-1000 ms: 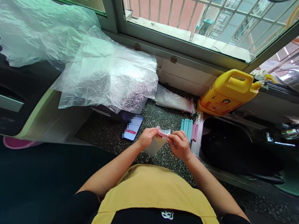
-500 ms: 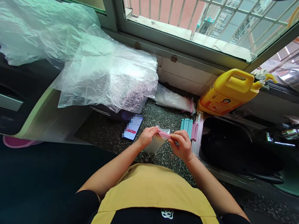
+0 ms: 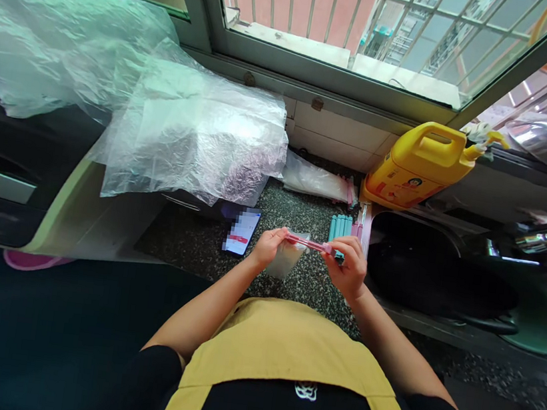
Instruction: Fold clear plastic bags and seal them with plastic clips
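Observation:
My left hand (image 3: 266, 247) pinches the top edge of a small clear plastic bag (image 3: 287, 261) that hangs over the speckled countertop (image 3: 197, 245). A pink sealing clip stick (image 3: 307, 243) lies across the bag's top, and its right end is gripped by my right hand (image 3: 349, 266). Both hands are closed, held close together in front of my yellow apron. Just behind my right hand lie several teal and pink clip sticks (image 3: 344, 226) side by side.
A phone (image 3: 242, 232) lies on the counter left of my hands. Crumpled clear plastic sheeting (image 3: 173, 124) covers an appliance at the left. More clear bags (image 3: 314, 182) lie by the wall, next to a yellow jug (image 3: 422, 164). A dark sink (image 3: 435, 280) is at the right.
My right hand has slid to the right along the pink stick, so more of the stick shows across the bag's top. The left hand stays put.

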A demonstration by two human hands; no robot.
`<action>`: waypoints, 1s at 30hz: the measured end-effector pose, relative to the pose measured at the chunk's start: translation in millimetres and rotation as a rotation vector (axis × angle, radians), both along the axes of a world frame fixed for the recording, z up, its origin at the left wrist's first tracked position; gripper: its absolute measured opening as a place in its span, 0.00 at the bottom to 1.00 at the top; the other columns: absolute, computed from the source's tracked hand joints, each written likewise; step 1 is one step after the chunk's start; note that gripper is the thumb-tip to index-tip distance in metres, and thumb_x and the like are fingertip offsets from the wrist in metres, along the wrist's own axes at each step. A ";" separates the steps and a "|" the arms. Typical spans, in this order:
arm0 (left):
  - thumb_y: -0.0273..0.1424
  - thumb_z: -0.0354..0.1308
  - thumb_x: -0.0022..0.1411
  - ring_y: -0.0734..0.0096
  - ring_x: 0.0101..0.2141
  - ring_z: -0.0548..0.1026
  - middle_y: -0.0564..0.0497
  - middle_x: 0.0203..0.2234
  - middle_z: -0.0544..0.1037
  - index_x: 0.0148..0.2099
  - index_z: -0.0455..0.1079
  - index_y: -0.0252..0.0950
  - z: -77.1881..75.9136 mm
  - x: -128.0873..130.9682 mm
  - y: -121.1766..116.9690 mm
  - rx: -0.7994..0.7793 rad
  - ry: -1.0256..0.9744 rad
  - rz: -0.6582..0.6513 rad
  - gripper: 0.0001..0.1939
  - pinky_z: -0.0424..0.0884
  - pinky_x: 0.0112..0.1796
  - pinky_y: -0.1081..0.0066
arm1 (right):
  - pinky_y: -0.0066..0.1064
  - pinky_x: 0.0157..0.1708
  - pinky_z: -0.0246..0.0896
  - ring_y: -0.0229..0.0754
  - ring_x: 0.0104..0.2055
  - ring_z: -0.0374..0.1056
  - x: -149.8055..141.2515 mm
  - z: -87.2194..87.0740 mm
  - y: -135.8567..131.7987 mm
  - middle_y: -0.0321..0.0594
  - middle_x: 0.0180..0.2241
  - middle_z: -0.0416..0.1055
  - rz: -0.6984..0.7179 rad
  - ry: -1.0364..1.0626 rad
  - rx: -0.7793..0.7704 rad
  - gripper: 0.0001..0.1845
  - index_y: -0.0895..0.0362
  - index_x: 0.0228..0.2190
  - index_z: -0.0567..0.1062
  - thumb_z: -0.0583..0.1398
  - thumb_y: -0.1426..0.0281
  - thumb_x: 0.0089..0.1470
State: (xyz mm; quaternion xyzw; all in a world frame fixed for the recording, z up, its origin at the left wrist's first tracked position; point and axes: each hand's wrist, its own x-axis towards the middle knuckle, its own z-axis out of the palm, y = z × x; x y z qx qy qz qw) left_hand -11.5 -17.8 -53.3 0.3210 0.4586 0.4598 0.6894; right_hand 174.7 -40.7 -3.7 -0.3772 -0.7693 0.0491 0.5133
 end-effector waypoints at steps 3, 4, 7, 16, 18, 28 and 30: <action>0.50 0.62 0.45 0.73 0.21 0.71 0.51 0.18 0.77 0.24 0.73 0.32 0.3 -0.3 0.9 0.003 -0.004 0.015 0.23 0.67 0.28 0.72 | 0.34 0.31 0.63 0.39 0.31 0.67 5.7 -1.3 -0.6 0.36 0.28 0.70 -0.029 0.044 -0.021 0.08 0.52 0.34 0.70 0.60 0.75 0.51; 0.50 0.63 0.44 0.73 0.21 0.71 0.51 0.18 0.77 0.23 0.74 0.32 0.3 -0.4 1.1 0.007 -0.005 0.017 0.23 0.67 0.28 0.72 | 0.34 0.31 0.63 0.39 0.31 0.67 8.1 -2.6 -1.0 0.36 0.28 0.70 -0.039 0.058 -0.033 0.07 0.53 0.34 0.70 0.60 0.75 0.51; 0.51 0.63 0.43 0.73 0.21 0.71 0.51 0.19 0.77 0.23 0.74 0.33 -0.2 -0.6 2.2 0.010 -0.010 0.026 0.23 0.67 0.28 0.72 | 0.36 0.32 0.65 0.40 0.31 0.68 15.6 -9.6 -2.3 0.37 0.28 0.71 -0.086 0.089 -0.087 0.04 0.53 0.32 0.71 0.60 0.73 0.52; 0.49 0.62 0.47 0.73 0.21 0.72 0.51 0.18 0.77 0.22 0.72 0.33 1.4 -0.3 5.2 -0.023 -0.003 0.049 0.22 0.69 0.29 0.71 | 0.37 0.35 0.67 0.41 0.32 0.68 29.3 -33.8 -7.5 0.38 0.29 0.71 -0.160 0.197 -0.247 0.02 0.54 0.30 0.71 0.60 0.69 0.52; 0.48 0.62 0.47 0.73 0.21 0.72 0.51 0.18 0.77 0.23 0.73 0.33 1.5 -0.4 5.3 -0.026 -0.001 0.038 0.21 0.69 0.29 0.71 | 0.36 0.35 0.66 0.41 0.32 0.68 30.0 -36.1 -8.3 0.38 0.29 0.71 -0.150 0.209 -0.276 0.02 0.54 0.30 0.71 0.60 0.69 0.52; 0.48 0.60 0.50 0.71 0.24 0.73 0.50 0.20 0.78 0.24 0.73 0.32 1.7 1.0 3.6 -0.006 0.031 0.016 0.21 0.70 0.31 0.70 | 0.33 0.33 0.68 0.40 0.32 0.71 29.1 -51.8 -6.7 0.37 0.31 0.74 -0.111 0.409 -0.571 0.09 0.53 0.32 0.74 0.62 0.62 0.50; 0.49 0.60 0.49 0.71 0.24 0.73 0.50 0.21 0.78 0.25 0.73 0.32 1.2 1.2 2.9 -0.009 0.026 0.012 0.22 0.70 0.31 0.70 | 0.33 0.32 0.69 0.40 0.32 0.71 28.5 -54.9 -6.9 0.38 0.31 0.75 -0.108 0.476 -0.651 0.11 0.53 0.33 0.74 0.63 0.60 0.48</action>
